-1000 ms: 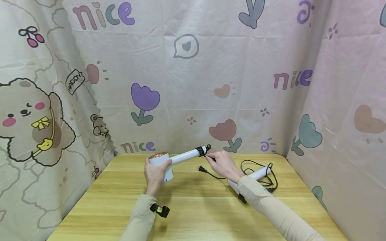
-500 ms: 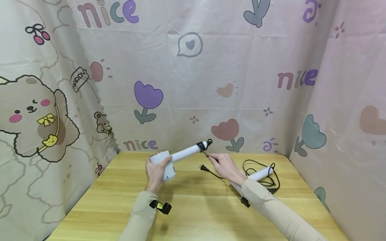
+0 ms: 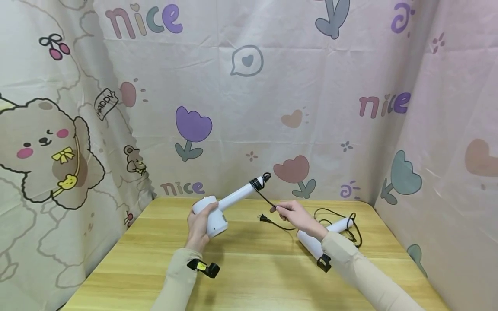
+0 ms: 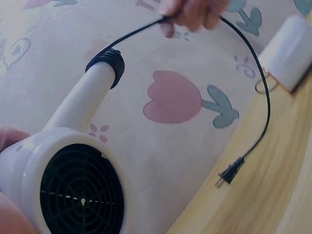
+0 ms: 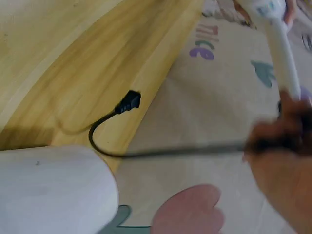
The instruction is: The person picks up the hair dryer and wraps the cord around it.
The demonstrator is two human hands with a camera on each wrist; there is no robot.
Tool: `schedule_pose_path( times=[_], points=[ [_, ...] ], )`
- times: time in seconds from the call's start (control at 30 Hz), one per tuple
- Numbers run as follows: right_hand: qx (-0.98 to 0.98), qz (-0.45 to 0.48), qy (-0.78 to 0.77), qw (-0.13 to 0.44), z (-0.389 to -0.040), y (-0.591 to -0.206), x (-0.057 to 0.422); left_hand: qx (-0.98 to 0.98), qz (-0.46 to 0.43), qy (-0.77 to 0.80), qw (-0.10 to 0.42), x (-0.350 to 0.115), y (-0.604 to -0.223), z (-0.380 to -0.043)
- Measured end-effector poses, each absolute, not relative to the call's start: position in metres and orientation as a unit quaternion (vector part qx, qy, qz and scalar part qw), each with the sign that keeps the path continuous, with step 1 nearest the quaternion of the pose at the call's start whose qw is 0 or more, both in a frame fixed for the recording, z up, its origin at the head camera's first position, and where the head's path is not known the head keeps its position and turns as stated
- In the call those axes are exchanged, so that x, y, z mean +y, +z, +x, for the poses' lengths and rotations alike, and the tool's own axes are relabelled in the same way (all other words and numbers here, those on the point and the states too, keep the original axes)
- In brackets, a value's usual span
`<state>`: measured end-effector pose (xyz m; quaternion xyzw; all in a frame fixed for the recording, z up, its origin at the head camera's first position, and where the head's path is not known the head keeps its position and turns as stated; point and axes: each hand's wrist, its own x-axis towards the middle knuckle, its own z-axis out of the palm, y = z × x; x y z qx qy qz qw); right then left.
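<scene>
A white hair dryer (image 3: 237,195) is held by its barrel in my left hand (image 3: 197,226), its handle slanting up to the right. Black cord coils (image 4: 111,64) wrap the handle's far end. From them a stretch of cord (image 3: 266,199) runs taut to my right hand (image 3: 297,215), which pinches it between thumb and fingers. Beyond that hand the cord curves down to a two-pin plug (image 4: 230,171), seen clearly in the left wrist view. The dryer's dark round grille (image 4: 82,192) faces the left wrist camera. In the right wrist view my right hand (image 5: 285,165) is blurred.
A second white hair dryer (image 3: 310,244) lies on the wooden table (image 3: 249,276), partly under my right forearm. Its loose black cord (image 3: 359,233) loops around the handle at the right. A printed curtain (image 3: 241,108) encloses the table's back and sides.
My right hand has drawn away from the handle's end, down and to the right, and more cord stretches between them. The held hair dryer has tilted, its handle rising more steeply.
</scene>
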<state>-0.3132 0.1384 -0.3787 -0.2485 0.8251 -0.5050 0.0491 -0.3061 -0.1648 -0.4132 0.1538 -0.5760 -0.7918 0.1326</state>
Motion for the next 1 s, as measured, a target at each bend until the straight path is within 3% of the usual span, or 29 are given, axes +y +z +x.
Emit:
schedule_pose_path(
  times=[0.17,0.27,0.8,1.0],
  points=[
    [0.796,-0.264,-0.522,0.156,-0.324,-0.384,0.156,-0.552,0.153,-0.812,0.116,-0.166,-0.414,-0.306],
    [0.803,-0.259,-0.508,0.174,-0.33,-0.386,0.166,-0.546,0.157,-0.816,0.106,-0.169,-0.415,-0.305],
    [0.908,-0.143,-0.394,0.01,-0.356,-0.374,0.169,-0.558,0.096,-0.824,0.007,-0.167,-0.417,-0.304],
    [0.927,-0.089,-0.365,-0.018,-0.361,-0.368,0.167,-0.57,0.06,-0.818,-0.042,-0.167,-0.422,-0.303]
  ],
)
